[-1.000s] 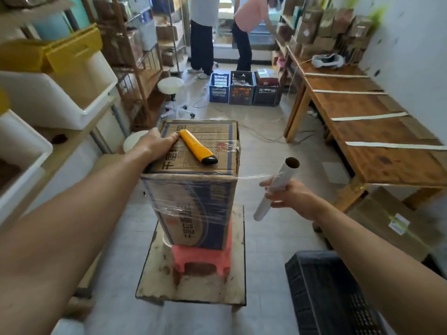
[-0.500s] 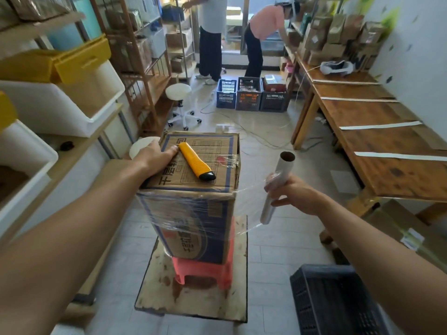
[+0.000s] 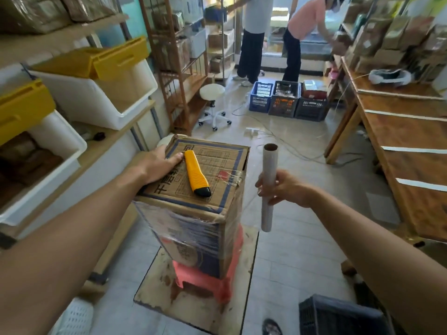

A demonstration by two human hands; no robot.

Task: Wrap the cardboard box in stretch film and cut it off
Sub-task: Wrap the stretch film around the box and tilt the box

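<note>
A tall cardboard box [image 3: 217, 163] with blue print stands on a red plastic stool [image 3: 205, 279] in the middle of the floor. Clear stretch film [image 3: 193, 228] covers its upper sides. A yellow utility knife [image 3: 196, 174] lies on the box's top. My left hand [image 3: 157, 165] rests flat on the top's left edge, beside the knife, holding nothing. My right hand [image 3: 283, 187] grips the stretch film roll [image 3: 268, 175], held nearly upright just right of the box, with a thin sheet of film running to the box's right corner.
The stool stands on a stained board [image 3: 193, 303]. A wooden table [image 3: 406, 141] runs along the right, shelves with white and yellow bins [image 3: 96, 93] along the left. A black crate [image 3: 338, 315] sits at bottom right. Crates, a white stool and two people are farther back.
My right hand has carried the roll round the box's right side and turned it upright, closer to the box. The view has shifted so the box appears lower and turned. My left hand stays on top.
</note>
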